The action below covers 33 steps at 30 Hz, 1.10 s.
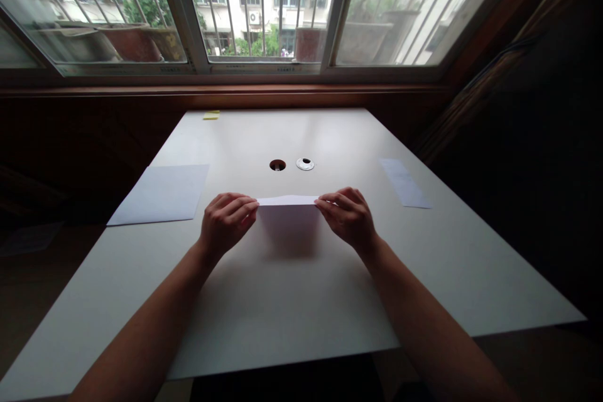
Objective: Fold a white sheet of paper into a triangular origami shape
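Between my two hands a piece of white paper (pixel 288 200) is held up above the table, its near edge stretched straight from side to side. My left hand (pixel 229 218) pinches the left end between thumb and fingers. At the right end, my right hand (pixel 347 217) grips it the same way. Below the paper a soft shadow falls on the white tabletop (pixel 282 308). Whether the paper is folded I cannot tell from this angle.
White sheets (pixel 162 193) lie at the table's left edge, and a narrow paper strip (pixel 405 183) lies on the right. Beyond my hands are a round cable hole (pixel 277 165) and its loose cover (pixel 305 164). Yellow sticky notes (pixel 211 115) sit at the far left, below a barred window.
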{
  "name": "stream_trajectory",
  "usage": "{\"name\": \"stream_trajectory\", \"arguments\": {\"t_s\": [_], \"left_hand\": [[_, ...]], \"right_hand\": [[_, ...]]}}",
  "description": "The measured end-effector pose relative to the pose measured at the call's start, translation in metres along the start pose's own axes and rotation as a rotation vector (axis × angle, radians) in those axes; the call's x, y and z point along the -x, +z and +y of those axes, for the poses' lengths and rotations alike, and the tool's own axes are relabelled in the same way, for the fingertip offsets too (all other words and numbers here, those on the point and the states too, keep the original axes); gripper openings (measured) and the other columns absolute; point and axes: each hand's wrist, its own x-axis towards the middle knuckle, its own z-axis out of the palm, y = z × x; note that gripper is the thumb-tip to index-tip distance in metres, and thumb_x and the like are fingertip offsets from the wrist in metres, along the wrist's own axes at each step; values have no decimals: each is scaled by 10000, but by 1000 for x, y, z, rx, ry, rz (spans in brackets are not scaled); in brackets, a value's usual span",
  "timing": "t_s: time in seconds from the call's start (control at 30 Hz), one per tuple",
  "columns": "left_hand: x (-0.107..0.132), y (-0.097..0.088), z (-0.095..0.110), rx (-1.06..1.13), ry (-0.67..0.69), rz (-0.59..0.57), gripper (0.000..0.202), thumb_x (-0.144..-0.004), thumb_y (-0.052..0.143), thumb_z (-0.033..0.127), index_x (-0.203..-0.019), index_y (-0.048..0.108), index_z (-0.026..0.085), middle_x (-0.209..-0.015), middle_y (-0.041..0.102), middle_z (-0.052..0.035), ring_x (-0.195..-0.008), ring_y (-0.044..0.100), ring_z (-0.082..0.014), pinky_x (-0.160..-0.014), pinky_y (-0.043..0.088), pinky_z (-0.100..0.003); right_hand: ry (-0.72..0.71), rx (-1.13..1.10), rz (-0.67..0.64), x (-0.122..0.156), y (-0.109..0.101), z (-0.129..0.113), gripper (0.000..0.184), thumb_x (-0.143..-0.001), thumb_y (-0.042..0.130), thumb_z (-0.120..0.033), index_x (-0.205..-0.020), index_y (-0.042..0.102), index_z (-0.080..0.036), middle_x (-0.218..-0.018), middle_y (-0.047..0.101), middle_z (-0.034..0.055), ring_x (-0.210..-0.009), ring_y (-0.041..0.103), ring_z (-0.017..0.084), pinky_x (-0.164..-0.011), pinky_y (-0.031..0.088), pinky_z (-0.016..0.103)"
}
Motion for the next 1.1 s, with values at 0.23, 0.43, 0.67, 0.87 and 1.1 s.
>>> {"name": "stream_trajectory", "arguments": {"t_s": [0.23,0.43,0.67,0.87,1.1], "left_hand": [[4,-7,-19,45,-203,115,201,-852,633,170,-1012,713,260,-990,737,-36,-954,646,-234,-898,504,-416],[6,-2,-22,134,-393,204,132,-895,599,225,-959,714,214,-958,713,-54,-930,639,-215,-907,502,-395],[4,8,-10,521,-563,100,279,-960,506,340,-1163,640,205,-1183,622,-95,-1086,616,-218,-875,545,-362],[11,27,-14,723,-666,26,441,-928,566,424,-1320,522,226,-1357,521,-142,-1198,575,-261,-902,545,-412],[19,38,-25,917,-740,-106,561,-891,618,449,-1375,458,213,-1357,561,-171,-1203,588,-273,-984,497,-471]], "right_hand": [[148,-83,103,6,-9,15,206,-887,650,-202,-1059,727,-288,-985,719,50,-883,600,236,-846,467,422],[364,-308,228,2,-12,11,114,-909,627,-252,-963,727,-256,-946,672,63,-883,637,224,-799,528,382],[554,-568,192,-3,0,-1,162,-900,634,-349,-848,726,-226,-868,650,54,-806,618,203,-701,509,346],[716,-901,125,-1,10,-2,216,-869,658,-412,-796,713,-217,-851,614,37,-772,581,181,-655,470,302],[873,-1063,64,1,16,0,295,-823,673,-497,-767,683,-207,-806,602,34,-710,542,171,-613,445,290]]}}
